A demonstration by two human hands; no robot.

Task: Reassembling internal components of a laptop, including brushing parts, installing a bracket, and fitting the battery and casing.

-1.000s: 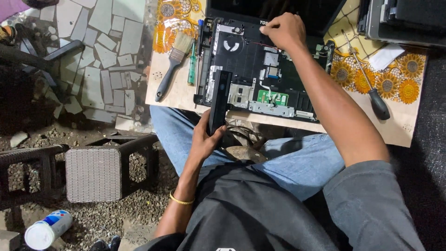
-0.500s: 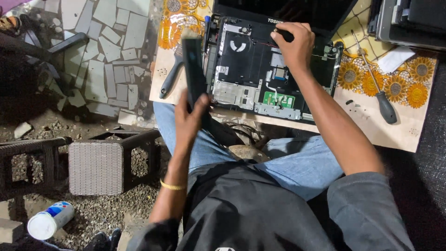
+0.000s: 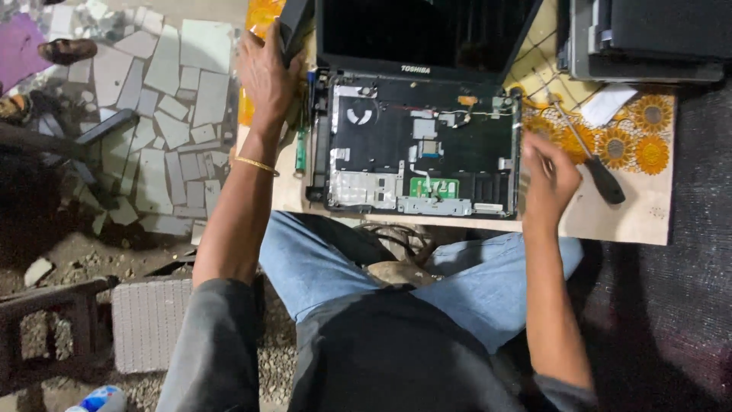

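Observation:
An open black laptop (image 3: 423,145) lies on the small table (image 3: 633,221), its keyboard removed and its inner boards bare. My left hand (image 3: 267,72) is at the table's far left corner, shut on a long black battery-like bar (image 3: 293,23) that it holds upright beside the laptop screen (image 3: 427,30). My right hand (image 3: 549,179) rests at the laptop's right edge with its fingers curled; nothing shows in it. A black-handled screwdriver (image 3: 602,175) lies just right of that hand, apart from it.
A grey machine (image 3: 648,38) stands at the back right, with a white paper scrap (image 3: 606,103) on the sunflower cloth. A thin green strip (image 3: 301,152) lies left of the laptop. On the ground at left are broken tiles (image 3: 168,99), a woven stool (image 3: 149,320) and a bottle (image 3: 99,398).
My left hand lifted the black bar from my lap up to the table's far left corner. My right hand left the laptop's top and moved to its right edge by the screwdriver.

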